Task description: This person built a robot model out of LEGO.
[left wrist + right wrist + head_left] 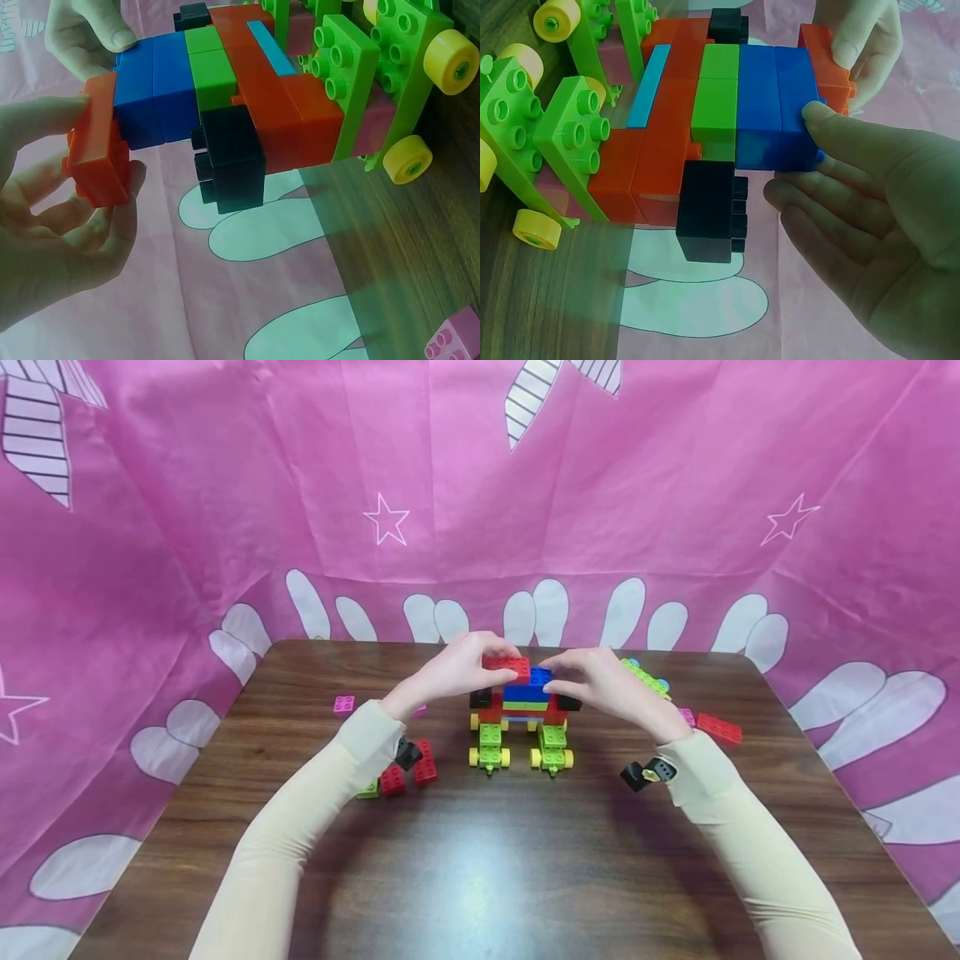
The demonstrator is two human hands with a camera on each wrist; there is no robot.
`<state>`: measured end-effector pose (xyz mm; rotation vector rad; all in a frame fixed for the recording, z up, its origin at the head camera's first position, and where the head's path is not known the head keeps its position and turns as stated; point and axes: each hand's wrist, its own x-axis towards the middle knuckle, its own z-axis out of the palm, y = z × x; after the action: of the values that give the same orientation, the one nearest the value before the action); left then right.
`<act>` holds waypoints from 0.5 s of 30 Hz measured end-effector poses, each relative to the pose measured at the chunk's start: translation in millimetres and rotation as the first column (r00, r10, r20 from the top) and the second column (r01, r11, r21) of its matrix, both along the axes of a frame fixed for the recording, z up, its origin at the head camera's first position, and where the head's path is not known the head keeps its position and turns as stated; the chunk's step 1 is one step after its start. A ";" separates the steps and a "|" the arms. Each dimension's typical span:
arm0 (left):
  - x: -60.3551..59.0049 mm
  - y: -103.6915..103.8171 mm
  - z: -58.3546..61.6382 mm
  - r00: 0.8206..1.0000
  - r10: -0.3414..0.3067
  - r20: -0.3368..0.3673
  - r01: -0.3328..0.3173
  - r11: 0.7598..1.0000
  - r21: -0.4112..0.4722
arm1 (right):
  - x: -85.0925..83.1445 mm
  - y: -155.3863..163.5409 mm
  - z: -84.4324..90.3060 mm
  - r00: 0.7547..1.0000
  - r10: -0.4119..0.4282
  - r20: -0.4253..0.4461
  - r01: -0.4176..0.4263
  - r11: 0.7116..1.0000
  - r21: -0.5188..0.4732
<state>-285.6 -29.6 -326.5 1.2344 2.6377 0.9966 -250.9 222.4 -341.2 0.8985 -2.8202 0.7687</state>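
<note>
At the table's middle stands a toy of building bricks. Two layers of blue bricks [527, 694] top it, above green bricks [716, 101], a red section [262, 97] and wheeled green bases [490, 737]. A black brick [232, 157] juts from each side. My left hand [467, 667] grips a red brick [99, 142] that sits on the top blue layer, overhanging to the left. My right hand [600, 681] pinches the right end of the blue bricks, thumb on the near face and fingers behind.
Red bricks [424, 762] lie left of the toy, partly behind my left wrist, with a pink brick [344, 703] farther left. To the right are a long red brick [718, 728] and a green wheeled piece [647, 679]. A pink cloth [465, 477] hangs behind the wooden table [525, 877].
</note>
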 end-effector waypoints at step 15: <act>2.2 -11.1 -6.0 0.996 0.038 -0.080 -0.039 0.999 -0.014 | 0.6 -0.1 1.7 1.000 -0.014 0.014 0.014 1.000 0.013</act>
<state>-283.4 -40.7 -332.5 1.2505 2.7341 0.9494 -250.3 222.4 -339.5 0.8774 -2.8431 0.7590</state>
